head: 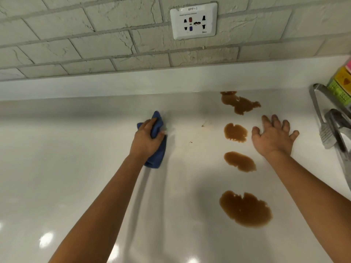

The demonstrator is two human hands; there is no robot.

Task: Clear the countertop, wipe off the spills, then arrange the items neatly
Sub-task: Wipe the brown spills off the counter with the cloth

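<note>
Bunched in the left hand, whose grip curls round it, the blue cloth presses on the white desk; the right hand rests flat, fingers spread, holding nothing. Four brown spills lie between them, nearest largest, farthest by the backsplash. Sweeping rightward with folded cloth would likely avoid smearing toward the tongs.

I count four brown spills on my desk, one blue cloth, two metal tongs, one colourful carton, one wall socket.
</note>
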